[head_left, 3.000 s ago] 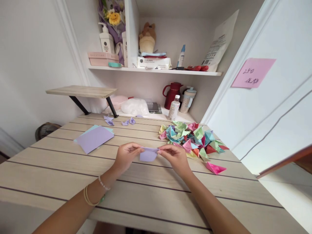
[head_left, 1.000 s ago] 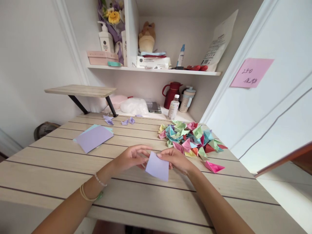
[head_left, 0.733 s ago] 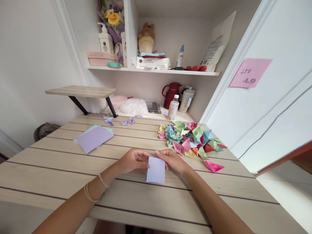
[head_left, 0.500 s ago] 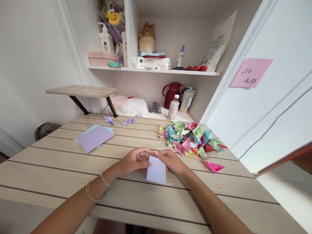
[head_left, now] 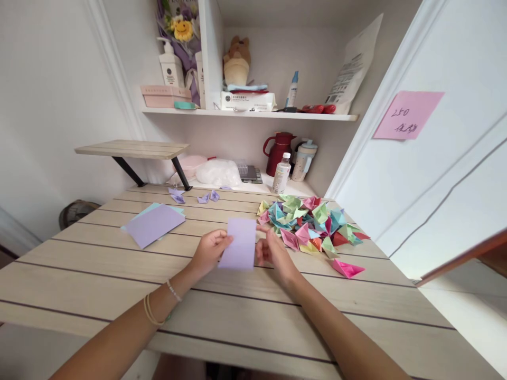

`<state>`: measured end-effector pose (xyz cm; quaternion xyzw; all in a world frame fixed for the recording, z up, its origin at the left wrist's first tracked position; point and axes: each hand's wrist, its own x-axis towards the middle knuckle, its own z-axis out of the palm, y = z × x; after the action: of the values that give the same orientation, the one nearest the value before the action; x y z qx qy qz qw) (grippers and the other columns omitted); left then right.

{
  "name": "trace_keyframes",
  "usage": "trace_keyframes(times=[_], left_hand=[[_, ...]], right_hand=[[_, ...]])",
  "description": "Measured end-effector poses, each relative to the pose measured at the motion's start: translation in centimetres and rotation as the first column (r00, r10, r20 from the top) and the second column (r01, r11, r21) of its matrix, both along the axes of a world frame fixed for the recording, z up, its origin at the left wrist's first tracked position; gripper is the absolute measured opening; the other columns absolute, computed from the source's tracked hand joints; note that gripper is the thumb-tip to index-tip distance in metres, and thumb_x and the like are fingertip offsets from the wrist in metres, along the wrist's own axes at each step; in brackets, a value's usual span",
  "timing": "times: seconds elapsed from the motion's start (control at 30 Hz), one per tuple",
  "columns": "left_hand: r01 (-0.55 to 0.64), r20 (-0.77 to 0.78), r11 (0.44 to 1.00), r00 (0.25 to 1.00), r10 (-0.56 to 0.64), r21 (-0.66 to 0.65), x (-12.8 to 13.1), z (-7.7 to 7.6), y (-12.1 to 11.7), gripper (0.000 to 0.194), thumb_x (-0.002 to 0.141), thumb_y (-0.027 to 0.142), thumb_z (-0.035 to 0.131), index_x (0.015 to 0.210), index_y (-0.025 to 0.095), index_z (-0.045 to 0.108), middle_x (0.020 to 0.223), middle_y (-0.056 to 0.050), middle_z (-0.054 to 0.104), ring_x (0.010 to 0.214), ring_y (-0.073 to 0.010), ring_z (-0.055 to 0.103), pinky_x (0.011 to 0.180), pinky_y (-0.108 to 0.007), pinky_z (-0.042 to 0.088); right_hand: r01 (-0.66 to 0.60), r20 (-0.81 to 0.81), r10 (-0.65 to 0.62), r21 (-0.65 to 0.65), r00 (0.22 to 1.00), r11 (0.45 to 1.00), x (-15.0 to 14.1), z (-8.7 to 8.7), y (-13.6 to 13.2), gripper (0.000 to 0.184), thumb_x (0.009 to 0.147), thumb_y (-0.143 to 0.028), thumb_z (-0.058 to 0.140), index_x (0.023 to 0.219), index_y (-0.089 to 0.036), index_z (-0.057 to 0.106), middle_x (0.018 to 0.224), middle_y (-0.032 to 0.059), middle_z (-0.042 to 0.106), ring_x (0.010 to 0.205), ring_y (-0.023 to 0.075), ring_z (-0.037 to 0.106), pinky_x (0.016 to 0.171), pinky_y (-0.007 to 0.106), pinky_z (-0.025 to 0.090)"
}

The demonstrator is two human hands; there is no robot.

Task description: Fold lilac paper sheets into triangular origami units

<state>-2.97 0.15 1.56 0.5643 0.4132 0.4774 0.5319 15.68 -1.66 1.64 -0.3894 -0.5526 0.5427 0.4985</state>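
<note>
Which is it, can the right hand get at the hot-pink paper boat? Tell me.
Likely yes: the left hand holds the purple paper, and only tabletop shows between the right hand and the hot-pink paper boat.

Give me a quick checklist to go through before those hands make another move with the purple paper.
1. Left hand pinching the held sheet: ok, at its left edge.
2. Right hand touching that sheet: cannot tell; its loosely open fingers are by the right edge.
3. Folded paper pieces out from under the sheet: ok, they lie to its right.
4. Spare paper squared up: not ok, purple lies askew over light blue.
5. Bottle capped and upright: ok.
6. Creases sharp: cannot tell, too faint.
</note>
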Motion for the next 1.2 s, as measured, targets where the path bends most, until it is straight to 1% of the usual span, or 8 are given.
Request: trace_keyframes(times=[0.07,0.2,0.3,0.47,0.63,0.8,0.93,1.2], left_hand=[[-0.068,0.062,0.998,0.996,0.068,0.003,-0.1,0.1,0.2,0.028,0.07,0.041,0.061,0.077,0.015,0.054,0.059,0.0,0.062,0.05,-0.0131,0.056,0.05,-0.023,0.042],[-0.163,0.053,0.985,0.986,0.159,0.065,-0.1,0.4,0.0,0.032,0.07,0.041,0.06,0.088,0.016,0.052,0.062,-0.001,0.065,0.055,-0.0165,0.06,0.053,-0.025,0.045],[-0.184,0.013,0.976,0.983,0.184,0.12,0.0,0.5,-0.4,0.03,0.071,0.039,0.06,0.088,0.017,0.051,0.065,-0.002,0.066,0.058,-0.0165,0.062,0.055,-0.024,0.047],[-0.114,0.158,0.993,0.981,0.114,-0.008,0.3,1.0,-0.7,0.034,0.073,0.041,0.057,0.095,0.016,0.048,0.074,-0.005,0.068,0.069,-0.0193,0.065,0.063,-0.03,0.051],[-0.057,0.21,0.997,0.975,0.068,-0.06,0.4,1.4,-0.7,0.041,0.072,0.037,0.061,0.104,0.014,0.048,0.081,-0.008,0.069,0.076,-0.0208,0.065,0.07,-0.035,0.052],[-0.009,0.085,0.989,0.996,0.021,-0.149,0.1,1.4,-0.9,0.029,0.065,0.034,0.068,0.079,0.01,0.06,0.073,-0.009,0.07,0.074,-0.0212,0.066,0.073,-0.035,0.052],[0.031,0.084,0.98,0.996,-0.015,-0.194,0.0,1.5,-0.9,0.025,0.068,0.033,0.066,0.077,0.01,0.06,0.074,-0.009,0.07,0.072,-0.019,0.066,0.071,-0.031,0.053],[0.107,0.098,0.977,0.991,-0.09,-0.186,0.4,1.4,-1.1,0.023,0.071,0.03,0.063,0.078,0.009,0.06,0.086,-0.016,0.069,0.079,-0.0235,0.066,0.072,-0.034,0.052]], right_hand=[[0.033,0.157,-0.062,0.185,0.986,0.982,0.6,0.5,-0.3,0.052,0.081,-0.053,0.039,0.124,-0.024,0.037,0.054,-0.0052,0.049,0.044,0.0116,0.044,0.046,0.023,0.037],[-0.142,0.544,-0.126,0.423,0.829,0.895,0.8,0.8,-1.0,0.081,0.063,-0.042,0.068,0.133,-0.028,0.028,0.067,-0.0026,0.063,0.047,0.0118,0.05,0.051,0.023,0.039],[-0.244,0.646,-0.172,0.502,0.744,0.83,0.1,0.2,-1.0,0.058,0.069,-0.034,0.065,0.123,-0.033,0.045,0.077,0.0009,0.068,0.055,0.0142,0.056,0.058,0.025,0.042],[-0.188,0.509,-0.13,0.526,0.851,0.83,-0.5,-0.4,-0.5,0.024,0.075,-0.021,0.056,0.095,-0.029,0.066,0.091,0.004,0.067,0.074,0.0185,0.062,0.065,0.028,0.046],[-0.057,0.356,-0.156,0.52,0.921,0.852,0.2,0.1,-0.2,0.019,0.074,-0.021,0.059,0.089,-0.027,0.069,0.087,0.0045,0.068,0.077,0.0199,0.062,0.067,0.03,0.047],[-0.014,0.321,-0.186,0.531,0.929,0.847,0.7,0.5,0.1,0.015,0.074,-0.024,0.059,0.085,-0.026,0.069,0.081,0.0044,0.068,0.074,0.0197,0.061,0.065,0.03,0.046],[0.001,0.334,-0.2,0.513,0.921,0.858,0.9,0.5,0.2,0.012,0.07,-0.025,0.063,0.08,-0.024,0.069,0.081,0.005,0.068,0.076,0.0208,0.06,0.067,0.032,0.046],[0.216,0.14,-0.257,0.253,0.956,0.943,0.7,-0.1,0.8,0.023,0.062,-0.039,0.069,0.065,-0.018,0.059,0.063,0.0024,0.061,0.057,0.0153,0.053,0.051,0.026,0.04]])
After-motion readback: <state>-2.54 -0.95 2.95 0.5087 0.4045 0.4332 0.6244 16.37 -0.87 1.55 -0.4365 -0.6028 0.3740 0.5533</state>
